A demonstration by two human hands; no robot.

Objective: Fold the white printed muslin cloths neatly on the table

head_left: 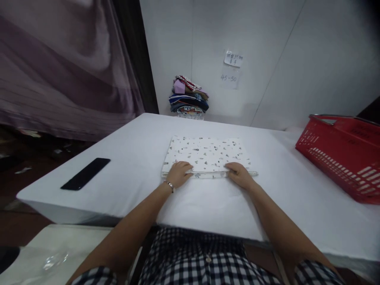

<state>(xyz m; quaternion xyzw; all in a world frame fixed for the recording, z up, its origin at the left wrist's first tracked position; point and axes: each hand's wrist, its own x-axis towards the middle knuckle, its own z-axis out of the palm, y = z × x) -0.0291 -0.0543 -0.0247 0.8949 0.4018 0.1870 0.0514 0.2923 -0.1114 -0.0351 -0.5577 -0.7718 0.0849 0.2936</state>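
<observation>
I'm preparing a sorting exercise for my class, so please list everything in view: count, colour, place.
Table: 1, white-covered, centre
Cloth: 1, white with dark prints, folded, table's middle
Flat object: 1, black, table's left
Basket: 1, red, table's right
Cloth pile: 1, mixed colours, at the table's far edge
Wall: 1, pale grey, back
Signs: 2, white, on the wall
Curtain: 1, dull purple, left
Dark strip: 1, black, by the curtain
Floor: 1, brown, left
Pale surface: 1, off-white, lower left, kind unclear
Checked garment: 1, dark and white, worn, bottom
Bracelet: 1, silvery, worn, lower centre
Left hand: 1, bare, cloth's near edge
Right hand: 1, bare, cloth's near edge
Arms: 2, partly bare, bottom
</observation>
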